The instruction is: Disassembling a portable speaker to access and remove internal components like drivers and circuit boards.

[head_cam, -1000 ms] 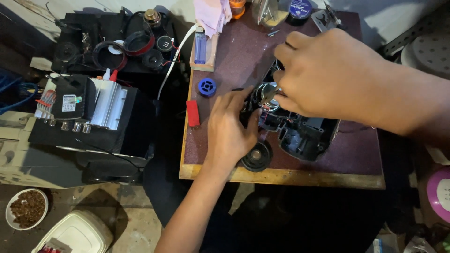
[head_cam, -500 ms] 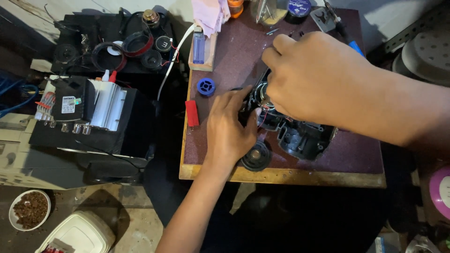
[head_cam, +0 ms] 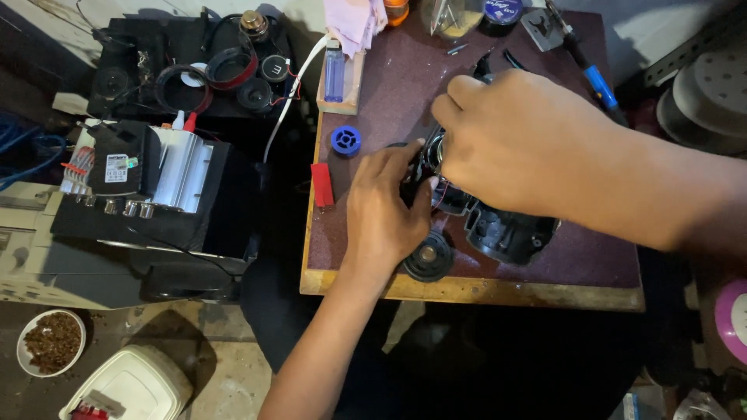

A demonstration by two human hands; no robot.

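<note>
1. Right now both hands meet over a black plastic housing (head_cam: 506, 229), some opened-up device body, lying on the maroon top of a small wooden table (head_cam: 545, 272).
2. Coming up from the near edge, the left hand (head_cam: 385, 214) lies flat and curled against the housing's left end, fingers pressed to it, seemingly to pin it so it cannot slide. Whether those fingers pinch anything small I cannot tell; they are tucked under the other hand.
3. Reaching in from the right, the right hand (head_cam: 529, 144) arches over the top of the housing, fingers bent down and closed narrow over the inner parts. It hides what it grips; a thin red wire shows just beneath it.
4. A round black ribbed disc (head_cam: 426, 257), perhaps a small speaker or cap, rests on the table just beside the left wrist, touching the housing's near side, likely set down within easy reach.
5. Left of the hands lie a blue spool (head_cam: 345, 141) and a flat red piece (head_cam: 322, 184), apart from the work.
6. At the far edge sit a blue lighter on a wooden block (head_cam: 334, 71) and a blue-handled soldering iron (head_cam: 590, 70), parked clear of the hands.
7. Off the table, to the left, stands a black amplifier with a silver heatsink (head_cam: 148, 179).
</note>
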